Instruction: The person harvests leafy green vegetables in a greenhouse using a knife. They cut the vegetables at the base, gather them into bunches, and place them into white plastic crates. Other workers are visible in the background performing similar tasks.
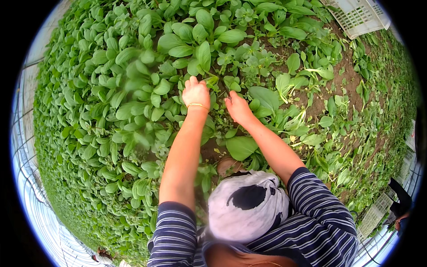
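My left hand (196, 93), with a thin bracelet at the wrist, is closed around the stems of a leafy green plant (204, 55) at the upper middle. Its broad leaves spread beyond my knuckles. To the right, my right hand (237, 106) grips a knife (226, 87); its narrow dark blade points up and left towards the base of the plant. The handle is mostly hidden in my fingers. Large loose-looking leaves (242, 147) lie below my right hand, near my knee, which is covered by light cloth with dark patches.
Dense leafy greens (100, 90) fill the left side. Cut or pulled greens (297, 120) lie on brown soil (347, 83) to the right. A white plastic crate (360, 20) stands upper right, and more crates (375, 213) lower right near another person (400, 203).
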`<state>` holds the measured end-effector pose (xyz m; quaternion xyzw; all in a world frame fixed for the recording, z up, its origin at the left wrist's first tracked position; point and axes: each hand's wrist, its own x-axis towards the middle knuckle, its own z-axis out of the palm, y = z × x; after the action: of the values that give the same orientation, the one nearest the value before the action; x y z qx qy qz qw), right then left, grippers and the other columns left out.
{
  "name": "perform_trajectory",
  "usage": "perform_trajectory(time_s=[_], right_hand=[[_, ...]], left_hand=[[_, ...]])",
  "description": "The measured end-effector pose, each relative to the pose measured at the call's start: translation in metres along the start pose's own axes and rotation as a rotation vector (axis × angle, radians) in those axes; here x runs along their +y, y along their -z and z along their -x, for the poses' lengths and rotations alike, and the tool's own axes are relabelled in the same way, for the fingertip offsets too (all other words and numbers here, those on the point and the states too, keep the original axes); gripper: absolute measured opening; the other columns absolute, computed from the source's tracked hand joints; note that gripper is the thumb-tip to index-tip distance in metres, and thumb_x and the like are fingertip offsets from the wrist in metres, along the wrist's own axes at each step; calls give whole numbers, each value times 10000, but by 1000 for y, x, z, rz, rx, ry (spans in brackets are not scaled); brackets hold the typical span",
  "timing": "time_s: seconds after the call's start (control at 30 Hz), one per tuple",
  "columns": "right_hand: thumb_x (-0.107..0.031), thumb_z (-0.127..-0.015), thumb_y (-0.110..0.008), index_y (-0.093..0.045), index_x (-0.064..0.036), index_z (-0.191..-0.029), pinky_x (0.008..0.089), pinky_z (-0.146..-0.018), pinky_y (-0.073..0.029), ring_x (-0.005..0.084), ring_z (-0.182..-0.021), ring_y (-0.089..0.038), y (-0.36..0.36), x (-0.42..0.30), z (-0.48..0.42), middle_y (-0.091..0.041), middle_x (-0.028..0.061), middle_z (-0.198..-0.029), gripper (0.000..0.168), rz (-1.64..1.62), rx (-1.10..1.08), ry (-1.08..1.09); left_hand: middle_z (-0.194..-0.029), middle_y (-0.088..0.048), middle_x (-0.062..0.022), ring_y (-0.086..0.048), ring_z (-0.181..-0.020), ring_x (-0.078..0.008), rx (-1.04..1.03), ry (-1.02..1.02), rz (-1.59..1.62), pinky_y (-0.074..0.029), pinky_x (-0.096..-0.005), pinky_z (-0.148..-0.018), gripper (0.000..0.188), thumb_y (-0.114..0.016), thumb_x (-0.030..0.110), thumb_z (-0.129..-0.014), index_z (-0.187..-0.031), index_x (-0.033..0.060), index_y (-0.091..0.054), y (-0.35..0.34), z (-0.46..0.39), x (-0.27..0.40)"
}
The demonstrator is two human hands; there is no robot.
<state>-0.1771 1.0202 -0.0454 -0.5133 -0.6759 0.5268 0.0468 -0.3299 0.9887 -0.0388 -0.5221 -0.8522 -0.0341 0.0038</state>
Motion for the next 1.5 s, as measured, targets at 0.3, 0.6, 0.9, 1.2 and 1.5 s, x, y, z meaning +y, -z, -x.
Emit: perform_trajectory(time_s=[0.3,0.6,0.9,1.2,1.5], right_hand=[[-209,-889,-535,-496,19,-1008,419,-592,-473,330,-625,-589,24,18,31,-606,180,-749,260,47,-152,-45],[-83,-666,-801,-529,-25,-1206,357,-1075,-289,220,-1286,-373,63,-64,66,-466,120,-1316,608,-535,-186,617],[-141,-757,-748,-538,-70,-924,178,-425,-347,34,-459,-438,32,-97,85,-541,-33,-675,277,-601,-455,132],[-92,-849,-637,-532,-19,-932,231,-611,-430,52,-692,-497,-2,-69,62,-557,-22,-772,152,-512,-226,260],[-263,-950,-461,-466,-55,-1098,256,-421,-403,99,-473,-461,-24,-90,55,-481,19,-664,256,-343,-320,27]], left_hand=[[-864,-551,-65,-553,-841,-242,-8,96,295,-479,-368,-686,179,-742,171,-671,-833,104,-707,30,6,-15],[-907,-613,-3,-548,-835,-86,-492,122,1505,-456,-234,-762,163,-670,66,-820,-967,-3,-654,132,74,-52],[-1184,-575,-101,-538,-1040,-132,-254,180,1201,-435,-273,-902,522,-693,151,-819,-1267,-22,-488,153,114,-49],[-846,-600,8,-582,-778,-92,-275,553,1874,-494,-238,-713,286,-622,19,-828,-1111,45,-594,126,126,-77],[-899,-658,-172,-641,-790,-312,-277,354,484,-503,-403,-729,516,-676,311,-729,-1172,72,-563,79,38,-98]])
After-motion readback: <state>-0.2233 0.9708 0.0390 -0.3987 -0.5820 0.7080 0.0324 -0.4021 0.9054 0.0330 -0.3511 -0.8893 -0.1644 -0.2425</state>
